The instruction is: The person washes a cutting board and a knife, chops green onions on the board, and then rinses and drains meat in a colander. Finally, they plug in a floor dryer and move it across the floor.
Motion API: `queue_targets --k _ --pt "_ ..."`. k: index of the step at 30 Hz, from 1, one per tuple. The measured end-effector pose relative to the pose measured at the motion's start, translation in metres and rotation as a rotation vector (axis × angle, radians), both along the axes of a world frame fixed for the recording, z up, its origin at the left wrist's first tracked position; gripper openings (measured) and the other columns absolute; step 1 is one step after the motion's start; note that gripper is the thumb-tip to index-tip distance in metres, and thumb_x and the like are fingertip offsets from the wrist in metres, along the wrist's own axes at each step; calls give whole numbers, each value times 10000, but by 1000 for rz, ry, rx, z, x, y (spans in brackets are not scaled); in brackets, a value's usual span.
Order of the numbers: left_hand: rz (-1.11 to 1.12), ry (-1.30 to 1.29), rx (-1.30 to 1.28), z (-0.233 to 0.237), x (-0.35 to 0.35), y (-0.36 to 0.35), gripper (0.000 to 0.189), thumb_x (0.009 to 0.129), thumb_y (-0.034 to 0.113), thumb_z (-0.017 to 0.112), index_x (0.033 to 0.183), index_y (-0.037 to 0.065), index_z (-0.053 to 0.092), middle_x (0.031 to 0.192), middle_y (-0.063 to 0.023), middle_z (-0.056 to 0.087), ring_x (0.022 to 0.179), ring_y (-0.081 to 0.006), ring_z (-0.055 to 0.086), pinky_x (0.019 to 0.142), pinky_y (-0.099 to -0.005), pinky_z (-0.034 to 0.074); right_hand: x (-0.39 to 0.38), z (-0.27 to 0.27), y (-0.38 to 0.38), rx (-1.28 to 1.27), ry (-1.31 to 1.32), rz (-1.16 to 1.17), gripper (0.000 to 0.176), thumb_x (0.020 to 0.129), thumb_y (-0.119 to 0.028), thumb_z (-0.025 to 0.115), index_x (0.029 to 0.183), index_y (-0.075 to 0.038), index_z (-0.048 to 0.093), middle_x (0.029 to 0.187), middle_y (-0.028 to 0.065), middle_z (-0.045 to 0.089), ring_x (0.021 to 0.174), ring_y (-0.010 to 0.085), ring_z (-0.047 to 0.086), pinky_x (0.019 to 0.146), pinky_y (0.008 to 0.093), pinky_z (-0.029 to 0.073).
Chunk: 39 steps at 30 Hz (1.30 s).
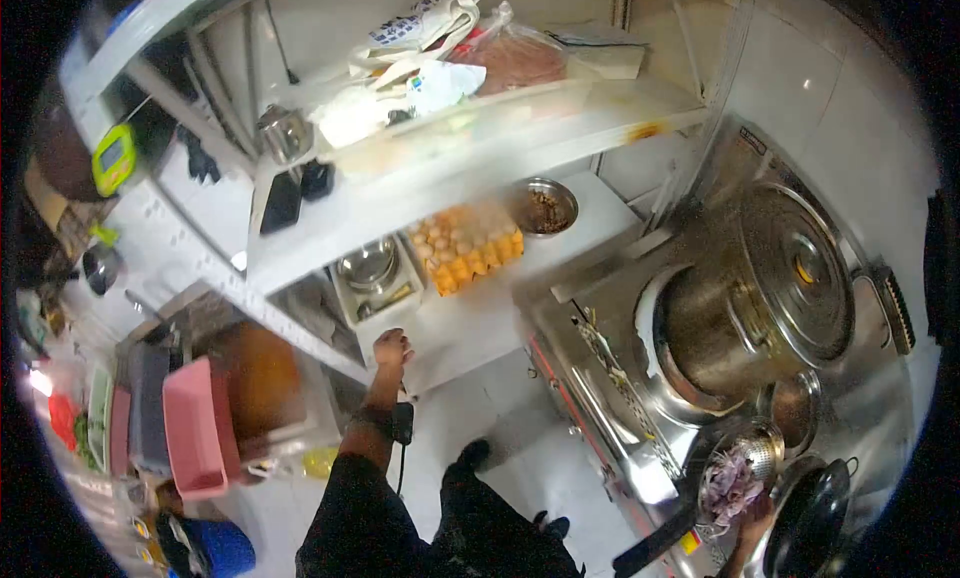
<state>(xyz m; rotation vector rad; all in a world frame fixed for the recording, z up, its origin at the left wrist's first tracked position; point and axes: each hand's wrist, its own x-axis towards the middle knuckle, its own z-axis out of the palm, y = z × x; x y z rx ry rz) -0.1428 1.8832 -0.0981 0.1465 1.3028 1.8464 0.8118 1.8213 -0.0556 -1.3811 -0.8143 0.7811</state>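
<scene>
My left hand (393,348) is closed above the front edge of the white counter (470,343); what it holds, if anything, is too small to make out. It is nearest to a tray (385,296) with a metal bowl, left of an orange tray of eggs (465,253). At the lower right, my right hand (757,518) is beside a heap of purplish shredded food (730,486) in a perforated metal strainer (762,448). Its fingers are partly hidden by the food. A black handle (655,540) extends to the lower left.
A big lidded pot (740,288) stands on the steel stove (590,348). Black pans (815,513) are at the lower right. A shelf (400,203) with bags crosses above the counter. A pink basin (200,428) sits by the sink at left.
</scene>
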Motion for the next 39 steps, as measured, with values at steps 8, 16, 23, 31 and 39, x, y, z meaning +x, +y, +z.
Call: queue_targets --k 8,16,23,31,39 --pt "-30 203 -262 -45 -167 82 133 817 259 514 820 127 523 685 -33 493 600 -168 507 515 -335 457 -185 91 -85 -397 -305 -123 327 851 -204 487 1120 -22 524 1027 98 579 936 235 541 783 335 446" --pt "-328 313 -436 -64 -144 190 131 798 212 524 880 109 512 749 -44 502 659 -179 512 562 -344 460 -310 135 -94 -968 -207 -333 587 772 -363 675 1176 9 467 990 114 607 785 183 612 605 302 501" --pt "-397 346 -478 -43 -128 201 171 782 170 533 932 94 502 805 -54 511 710 -190 517 604 -353 463 -326 117 -99 -913 -412 -276 568 635 -197 727 1134 -11 529 981 137 631 845 228 617 739 331 496" --pt "-445 364 -463 -20 -123 199 238 764 122 543 992 76 491 869 -65 520 770 -201 522 651 -363 466 -309 94 -98 -965 -464 -322 512 557 -189 735 1001 22 591 884 144 640 811 246 613 746 325 478" --pt "-466 390 -415 15 -112 172 315 745 75 553 1051 59 479 933 -76 529 829 -213 528 698 -372 469 -285 105 -97 -795 98 -151 515 515 -66 633 1010 46 543 826 115 582 709 229 575 630 342 481"
